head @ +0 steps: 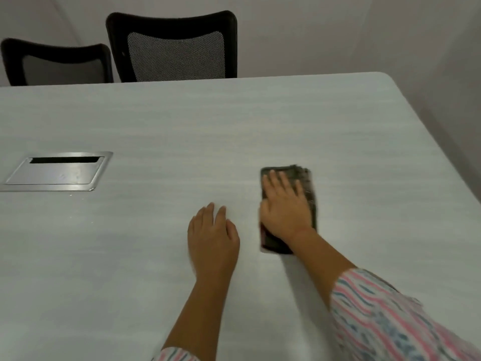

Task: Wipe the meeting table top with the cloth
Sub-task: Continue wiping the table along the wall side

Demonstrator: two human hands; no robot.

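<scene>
Wiping the meeting table top (234, 121), pressed the cloth (308, 186) flat under the spread right hand (283, 207).
Worked at three o'clock of centre, flat left hand (212, 235) at cloth's nine; called for even, overlapping strokes.

An office meeting room: a wide pale table (182, 121) fills the frame, a metal cable hatch (56, 171) sits sunk in it at left, and two black mesh-backed chairs (173, 48) stand against a plain wall at upper left.
</scene>
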